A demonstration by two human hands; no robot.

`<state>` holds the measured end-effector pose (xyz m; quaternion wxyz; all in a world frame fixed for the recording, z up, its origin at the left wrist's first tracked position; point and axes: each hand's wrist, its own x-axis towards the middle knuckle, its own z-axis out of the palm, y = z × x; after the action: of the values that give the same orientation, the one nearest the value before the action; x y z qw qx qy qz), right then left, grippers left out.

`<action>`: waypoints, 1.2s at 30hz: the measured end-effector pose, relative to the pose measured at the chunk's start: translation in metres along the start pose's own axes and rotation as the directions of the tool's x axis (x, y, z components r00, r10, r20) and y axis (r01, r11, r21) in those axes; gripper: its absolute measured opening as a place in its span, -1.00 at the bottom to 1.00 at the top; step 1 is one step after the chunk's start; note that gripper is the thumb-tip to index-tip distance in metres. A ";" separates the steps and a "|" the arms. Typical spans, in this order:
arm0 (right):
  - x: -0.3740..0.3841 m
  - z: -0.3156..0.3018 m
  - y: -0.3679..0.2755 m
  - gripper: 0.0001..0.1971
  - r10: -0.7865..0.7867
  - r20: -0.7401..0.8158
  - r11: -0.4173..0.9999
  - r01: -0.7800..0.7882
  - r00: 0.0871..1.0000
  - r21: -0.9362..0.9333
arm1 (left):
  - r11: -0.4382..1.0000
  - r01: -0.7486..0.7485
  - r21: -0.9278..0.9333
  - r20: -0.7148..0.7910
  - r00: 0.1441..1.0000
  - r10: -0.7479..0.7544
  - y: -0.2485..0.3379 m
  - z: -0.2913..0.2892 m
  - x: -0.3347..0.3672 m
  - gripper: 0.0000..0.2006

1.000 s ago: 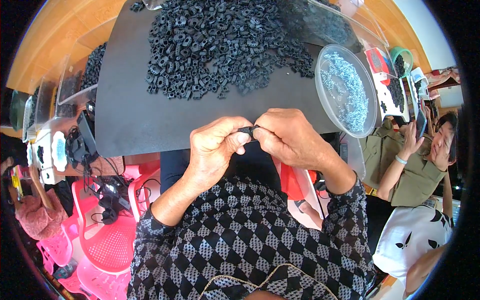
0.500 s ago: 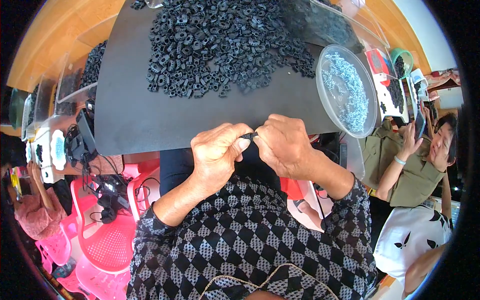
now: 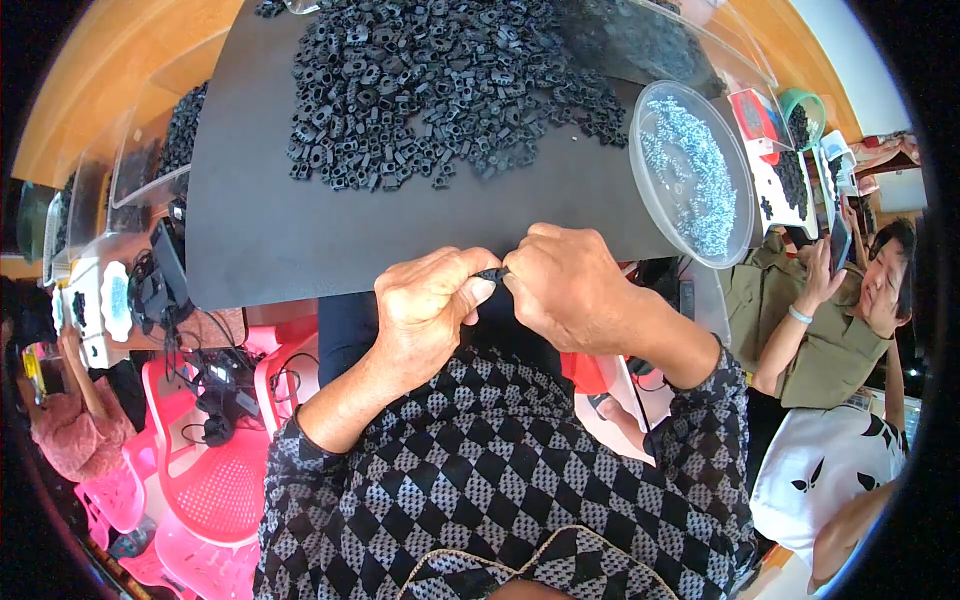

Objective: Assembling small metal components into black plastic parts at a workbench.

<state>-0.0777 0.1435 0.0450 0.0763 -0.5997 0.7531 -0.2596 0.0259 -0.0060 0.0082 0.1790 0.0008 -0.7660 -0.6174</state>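
Observation:
Just beyond the table's near edge, my two hands meet over a small black plastic part. My left hand is closed, pinching the part between thumb and bent forefinger. My right hand is closed too, its thumb and forefinger pressed against the part's right end; whether they hold a second small piece is hidden. On the dark table ahead lies a big pile of similar black plastic parts. To the right stands a round clear tray with many tiny pale-blue pieces in it.
Clear bins with black parts stand at the left, near a tangle of black cables. Pink plastic chairs are at lower left. A person in an olive top sits at the right holding a phone; another person is far left.
Both hands stay closed at the small black part. My right hand has turned slightly and lifted a little, and the view has shifted slightly.

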 end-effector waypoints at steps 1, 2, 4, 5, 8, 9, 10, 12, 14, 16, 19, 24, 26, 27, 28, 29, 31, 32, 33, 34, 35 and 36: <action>-0.002 0.005 0.001 -0.83 -0.031 -0.070 1.000 0.031 0.997 -0.006 | 1.000 0.002 -0.016 -0.008 1.000 -0.002 0.000 0.001 0.000 -0.89; -0.004 0.009 0.002 -0.82 -0.063 -0.140 0.998 0.061 0.988 -0.014 | 1.000 0.002 -0.017 -0.006 1.000 -0.002 0.001 0.001 0.001 -0.89; -0.005 0.013 0.002 -0.81 -0.094 -0.186 0.995 0.088 0.978 -0.043 | 1.000 -0.019 -0.004 -0.029 0.999 0.019 0.003 0.001 0.000 -0.90; -0.004 0.015 0.002 -0.79 -0.128 -0.231 0.991 0.115 0.964 -0.072 | 1.000 -0.018 -0.003 -0.031 0.999 0.018 0.003 0.001 0.000 -0.90; -0.003 0.020 0.001 -0.77 -0.160 -0.285 0.986 0.137 0.945 -0.100 | 0.999 -0.019 0.036 -0.076 0.997 0.021 0.004 0.002 -0.003 -0.90; -0.003 0.022 0.001 -0.77 -0.162 -0.285 0.985 0.139 0.945 -0.099 | 1.000 -0.016 0.019 -0.101 0.995 0.018 0.003 0.005 -0.003 -0.89; -0.004 0.023 0.000 -0.77 -0.152 -0.295 0.986 0.122 0.943 -0.117 | 1.000 -0.015 0.000 -0.124 0.992 0.014 0.002 0.007 -0.004 -0.89; -0.004 0.024 -0.001 -0.77 -0.141 -0.306 0.985 0.104 0.941 -0.135 | 1.000 -0.018 0.019 -0.135 0.991 0.020 0.002 0.009 -0.005 -0.89; -0.004 0.024 -0.001 -0.78 -0.127 -0.290 0.986 0.088 0.949 -0.142 | 0.999 -0.020 0.039 -0.143 0.989 0.025 0.000 0.011 -0.006 -0.89; -0.005 0.023 0.000 -0.79 -0.094 -0.255 0.990 0.065 0.962 -0.121 | 1.000 0.003 0.019 -0.134 0.991 0.000 0.000 0.011 -0.006 -0.89; -0.002 0.011 0.003 -0.82 -0.019 -0.149 0.997 0.008 0.989 -0.074 | 0.972 0.192 -0.134 -0.107 0.973 -0.207 0.003 0.008 -0.004 -0.89; 0.006 -0.014 -0.002 -0.63 0.130 -0.192 0.984 -0.150 0.973 -0.095 | 0.752 0.386 -0.534 -0.011 0.887 -0.462 0.007 -0.001 0.014 -0.82; 0.010 -0.013 -0.006 -0.53 0.091 -0.271 0.973 -0.143 0.958 -0.181 | 0.636 0.365 -0.680 0.066 0.894 -0.443 0.004 -0.002 0.017 -0.81; 0.010 -0.007 -0.002 -0.45 0.041 -0.264 0.980 -0.090 0.964 -0.175 | 0.630 0.366 -0.685 0.054 0.888 -0.457 0.009 -0.001 0.020 -0.82; 0.011 -0.004 -0.003 -0.43 0.001 -0.300 0.981 -0.060 0.954 -0.187 | 0.616 0.357 -0.703 0.044 0.885 -0.463 0.013 0.002 0.021 -0.82; 0.012 -0.001 -0.004 -0.41 -0.039 -0.334 0.979 -0.030 0.942 -0.199 | 0.601 0.347 -0.720 0.034 0.882 -0.469 0.015 0.005 0.022 -0.83; 0.014 0.001 -0.001 -0.42 -0.083 -0.374 0.970 -0.010 0.924 -0.241 | 0.620 0.363 -0.696 0.046 0.884 -0.465 0.015 0.004 0.024 -0.84; 0.014 0.000 0.000 -0.44 -0.093 -0.364 0.962 -0.011 0.927 -0.274 | 0.623 0.378 -0.685 0.066 0.883 -0.464 0.016 0.003 0.025 -0.84; 0.014 0.001 0.001 -0.47 -0.103 -0.354 0.952 -0.012 0.930 -0.307 | 0.625 0.394 -0.674 0.086 0.882 -0.463 0.017 0.003 0.026 -0.84; 0.013 0.002 0.004 -0.47 -0.100 -0.357 0.951 -0.016 0.929 -0.310 | 0.625 0.396 -0.673 0.091 0.883 -0.461 0.017 0.003 0.026 -0.84; 0.013 0.003 0.007 -0.55 -0.135 -0.376 0.946 0.006 0.917 -0.325 | 0.644 0.385 -0.661 0.082 0.890 -0.449 0.016 0.004 0.026 -0.83; 0.012 0.004 0.009 -0.62 -0.169 -0.394 0.940 0.027 0.904 -0.341 | 0.662 0.375 -0.649 0.074 0.897 -0.436 0.016 0.004 0.026 -0.81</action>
<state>-0.0872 0.1325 0.0389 -0.2005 -0.5720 0.7530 -0.2563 0.0042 -0.0042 0.0292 0.0595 0.1369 -0.4760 -0.8667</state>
